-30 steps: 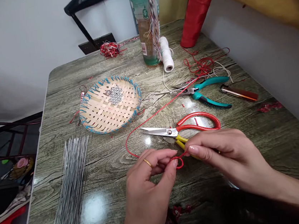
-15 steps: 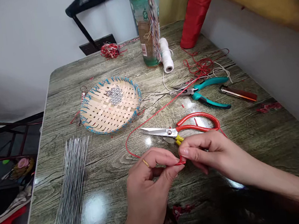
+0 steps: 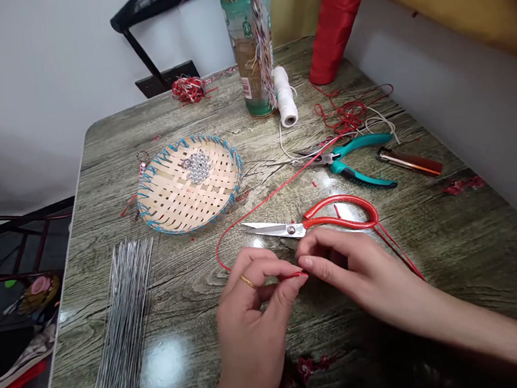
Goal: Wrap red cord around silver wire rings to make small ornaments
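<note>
My left hand (image 3: 254,319), with a gold ring on one finger, pinches a red cord (image 3: 296,274) between thumb and forefinger. Right beside those fingertips, my right hand (image 3: 355,264) is closed in a pinch at the cord's end; its fingers hide most of what they grip. The cord trails from my left hand across the table to a loose red tangle (image 3: 347,115). Just beyond my hands lie scissors (image 3: 290,229) with red handles, blades pointing left and slightly parted. Red strands run from the handle toward my right forearm.
Farther back lie teal pliers (image 3: 362,163), a brown lighter-like object (image 3: 411,161) and a white thread spool (image 3: 285,100). A green-labelled bottle (image 3: 246,46) and red thread cone (image 3: 337,23) stand behind. On the left are a woven basket (image 3: 174,194) and a bundle of thin wires (image 3: 120,334).
Both hands have shifted slightly left and up, still close together. My right fingertips have turned, and the upright bit of cord between the hands no longer shows. A yellow piece by the scissors is now covered.
</note>
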Demonstrator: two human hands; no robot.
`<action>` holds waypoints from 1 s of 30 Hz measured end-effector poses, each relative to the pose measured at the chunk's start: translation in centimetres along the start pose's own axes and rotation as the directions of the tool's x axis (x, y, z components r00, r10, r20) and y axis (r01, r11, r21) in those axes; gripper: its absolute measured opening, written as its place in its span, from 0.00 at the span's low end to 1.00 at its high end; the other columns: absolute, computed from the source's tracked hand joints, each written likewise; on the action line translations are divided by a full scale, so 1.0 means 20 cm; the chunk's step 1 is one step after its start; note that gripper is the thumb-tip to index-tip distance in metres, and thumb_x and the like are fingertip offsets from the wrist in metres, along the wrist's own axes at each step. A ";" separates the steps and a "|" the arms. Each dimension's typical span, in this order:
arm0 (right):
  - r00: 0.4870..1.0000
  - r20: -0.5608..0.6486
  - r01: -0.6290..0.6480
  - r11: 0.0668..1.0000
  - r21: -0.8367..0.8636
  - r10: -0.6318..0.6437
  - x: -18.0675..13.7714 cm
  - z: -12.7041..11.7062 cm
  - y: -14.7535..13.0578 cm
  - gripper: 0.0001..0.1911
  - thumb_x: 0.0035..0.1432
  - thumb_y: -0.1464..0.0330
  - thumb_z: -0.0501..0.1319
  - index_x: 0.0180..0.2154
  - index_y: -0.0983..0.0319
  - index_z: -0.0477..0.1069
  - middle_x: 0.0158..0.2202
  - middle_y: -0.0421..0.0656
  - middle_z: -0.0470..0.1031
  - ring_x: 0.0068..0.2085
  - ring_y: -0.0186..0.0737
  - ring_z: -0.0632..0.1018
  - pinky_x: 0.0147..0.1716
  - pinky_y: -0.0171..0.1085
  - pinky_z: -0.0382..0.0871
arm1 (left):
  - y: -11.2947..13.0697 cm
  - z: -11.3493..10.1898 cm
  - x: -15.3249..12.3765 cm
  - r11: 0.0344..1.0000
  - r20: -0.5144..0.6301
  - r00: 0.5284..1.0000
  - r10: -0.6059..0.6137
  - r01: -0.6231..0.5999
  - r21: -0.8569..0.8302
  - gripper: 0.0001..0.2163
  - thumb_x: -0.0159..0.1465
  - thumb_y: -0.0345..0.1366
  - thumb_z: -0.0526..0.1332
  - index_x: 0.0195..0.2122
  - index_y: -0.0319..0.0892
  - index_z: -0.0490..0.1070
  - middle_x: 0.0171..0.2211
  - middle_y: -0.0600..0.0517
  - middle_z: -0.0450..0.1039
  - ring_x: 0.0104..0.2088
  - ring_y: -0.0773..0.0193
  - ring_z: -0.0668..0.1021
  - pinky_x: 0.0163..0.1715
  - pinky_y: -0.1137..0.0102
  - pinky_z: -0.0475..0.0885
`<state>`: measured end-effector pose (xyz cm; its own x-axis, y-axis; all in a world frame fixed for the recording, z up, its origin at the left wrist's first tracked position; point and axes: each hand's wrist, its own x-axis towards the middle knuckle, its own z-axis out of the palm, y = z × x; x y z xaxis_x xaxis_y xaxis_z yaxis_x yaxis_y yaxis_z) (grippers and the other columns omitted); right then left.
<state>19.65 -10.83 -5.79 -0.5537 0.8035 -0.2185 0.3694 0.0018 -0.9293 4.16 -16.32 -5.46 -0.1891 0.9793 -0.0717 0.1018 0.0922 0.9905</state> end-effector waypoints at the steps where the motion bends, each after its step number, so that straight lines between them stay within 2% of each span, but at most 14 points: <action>1: 0.994 -0.086 0.058 0.996 -0.071 -0.064 0.00 0.01 0.00 0.06 0.60 0.67 0.56 0.34 0.63 0.67 0.32 0.40 0.70 0.33 0.34 0.71 0.32 0.34 0.62 | 0.00 0.00 0.00 1.000 -0.026 1.000 -0.007 0.007 0.005 0.06 0.56 0.27 0.64 0.28 0.46 0.75 0.30 0.55 0.66 0.31 0.68 0.71 0.26 0.78 0.69; 3: 0.964 -0.158 0.186 0.969 -0.163 -0.212 -0.01 0.02 -0.01 0.04 0.57 0.70 0.59 0.37 0.63 0.67 0.35 0.42 0.71 0.36 0.36 0.71 0.35 0.35 0.64 | 0.00 0.00 0.00 1.000 -0.049 0.999 -0.017 0.018 0.018 0.05 0.56 0.27 0.64 0.27 0.45 0.74 0.30 0.55 0.65 0.32 0.68 0.70 0.26 0.79 0.69; 5: 0.936 -0.136 0.297 0.934 -0.199 -0.326 -0.02 0.02 -0.02 0.04 0.55 0.72 0.60 0.35 0.64 0.68 0.34 0.43 0.71 0.36 0.36 0.72 0.35 0.36 0.65 | 0.00 0.00 0.01 0.999 -0.054 0.998 -0.021 0.023 0.029 0.05 0.56 0.27 0.63 0.27 0.45 0.74 0.30 0.55 0.65 0.33 0.68 0.70 0.29 0.79 0.68; 7: 0.923 -0.108 0.342 0.917 -0.205 -0.369 -0.02 0.02 -0.02 0.01 0.56 0.73 0.60 0.33 0.64 0.69 0.31 0.43 0.72 0.34 0.36 0.72 0.34 0.35 0.66 | 0.00 0.00 0.01 0.999 -0.045 0.998 -0.044 0.045 0.013 0.05 0.56 0.27 0.63 0.27 0.45 0.73 0.30 0.55 0.65 0.34 0.68 0.69 0.30 0.78 0.67; 10: 0.915 -0.105 0.366 0.910 -0.197 -0.390 -0.01 0.01 0.00 0.01 0.57 0.73 0.60 0.33 0.65 0.70 0.31 0.43 0.73 0.34 0.35 0.73 0.34 0.35 0.67 | 0.01 0.00 0.02 0.984 0.017 0.989 -0.150 0.151 -0.093 0.05 0.57 0.28 0.62 0.25 0.43 0.72 0.29 0.55 0.64 0.32 0.68 0.68 0.29 0.77 0.66; 13: 0.898 -0.110 0.397 0.893 -0.210 -0.425 0.00 0.01 0.01 0.02 0.58 0.75 0.59 0.34 0.64 0.70 0.32 0.43 0.73 0.35 0.34 0.73 0.36 0.34 0.68 | 0.02 0.00 0.03 0.906 0.125 0.941 -0.315 0.337 -0.256 0.03 0.55 0.30 0.64 0.25 0.41 0.73 0.28 0.54 0.65 0.31 0.67 0.68 0.26 0.77 0.66; 16: 0.847 -0.159 0.446 0.842 -0.304 -0.507 -0.02 0.01 0.02 0.08 0.54 0.78 0.60 0.37 0.65 0.67 0.35 0.44 0.72 0.38 0.35 0.73 0.37 0.35 0.68 | 0.03 -0.01 0.04 0.796 0.214 0.874 -0.435 0.485 -0.362 0.02 0.54 0.30 0.65 0.24 0.39 0.74 0.29 0.53 0.66 0.30 0.68 0.68 0.24 0.77 0.66; 19: 0.784 -0.140 0.501 0.750 -0.431 -0.605 -0.03 0.03 0.03 0.11 0.50 0.76 0.63 0.37 0.65 0.66 0.35 0.45 0.72 0.37 0.37 0.73 0.35 0.37 0.68 | 0.03 -0.01 0.04 0.745 0.233 0.849 -0.474 0.528 -0.407 0.01 0.53 0.31 0.66 0.25 0.39 0.76 0.27 0.53 0.67 0.29 0.69 0.68 0.26 0.77 0.66; 21: 0.771 -0.099 0.517 0.709 -0.480 -0.629 -0.04 0.04 0.04 0.10 0.51 0.74 0.64 0.37 0.65 0.67 0.34 0.44 0.73 0.35 0.37 0.73 0.35 0.37 0.68 | 0.03 -0.01 0.04 0.729 0.236 0.842 -0.485 0.538 -0.424 0.01 0.52 0.31 0.67 0.26 0.39 0.77 0.27 0.53 0.68 0.30 0.69 0.69 0.27 0.78 0.66; 23: 0.773 -0.083 0.521 0.704 -0.483 -0.629 -0.04 0.04 0.05 0.07 0.53 0.75 0.63 0.35 0.65 0.68 0.33 0.43 0.73 0.34 0.36 0.72 0.34 0.36 0.67 | 0.03 -0.01 0.04 0.722 0.246 0.838 -0.487 0.545 -0.426 0.01 0.52 0.31 0.67 0.26 0.39 0.77 0.28 0.53 0.68 0.29 0.70 0.69 0.26 0.78 0.66; 25: 0.795 -0.079 0.524 0.747 -0.410 -0.601 -0.04 0.03 0.04 0.05 0.54 0.77 0.62 0.34 0.65 0.69 0.32 0.43 0.72 0.34 0.35 0.72 0.34 0.35 0.67 | 0.02 -0.01 0.04 0.722 0.256 0.836 -0.485 0.548 -0.422 0.01 0.52 0.31 0.67 0.25 0.39 0.77 0.28 0.53 0.68 0.29 0.70 0.69 0.25 0.78 0.66; 27: 0.852 -0.085 0.484 0.840 -0.246 -0.516 -0.03 0.01 0.01 0.04 0.54 0.78 0.61 0.31 0.65 0.68 0.32 0.43 0.71 0.34 0.34 0.71 0.34 0.34 0.66 | 0.01 -0.01 0.04 0.728 0.255 0.839 -0.481 0.544 -0.417 0.02 0.51 0.31 0.68 0.24 0.39 0.77 0.28 0.53 0.69 0.28 0.71 0.69 0.25 0.78 0.66; 30: 0.959 -0.063 0.280 0.958 0.060 -0.276 -0.02 -0.02 -0.03 0.07 0.54 0.76 0.61 0.25 0.64 0.67 0.34 0.41 0.68 0.35 0.32 0.71 0.32 0.31 0.65 | 0.00 -0.01 0.04 0.768 0.234 0.867 -0.440 0.499 -0.401 0.02 0.50 0.30 0.69 0.23 0.39 0.77 0.28 0.53 0.69 0.27 0.71 0.70 0.23 0.79 0.67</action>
<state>19.97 -10.95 -4.92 -0.5862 0.8075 0.0657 0.1543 0.1909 -0.9694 3.72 -15.60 -5.52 0.0201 0.8504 -0.5258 -0.4077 0.4872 0.7723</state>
